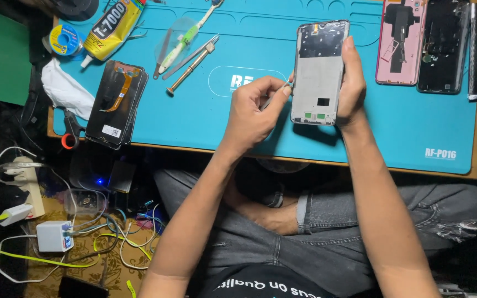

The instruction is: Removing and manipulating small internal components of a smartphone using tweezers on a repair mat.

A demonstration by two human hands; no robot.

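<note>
My right hand grips a bare silver phone frame by its right edge and holds it above the blue work mat. My left hand pinches a thin metal tool, seemingly tweezers, with its tip touching the frame's left edge. Most of the tool is hidden inside my fingers.
A detached phone screen with an orange flex cable lies at the mat's left. Nearby are a glue tube, toothbrush, screwdriver, white cloth and pliers. A pink phone body, black phone body sit right. Cables and chargers cover the floor.
</note>
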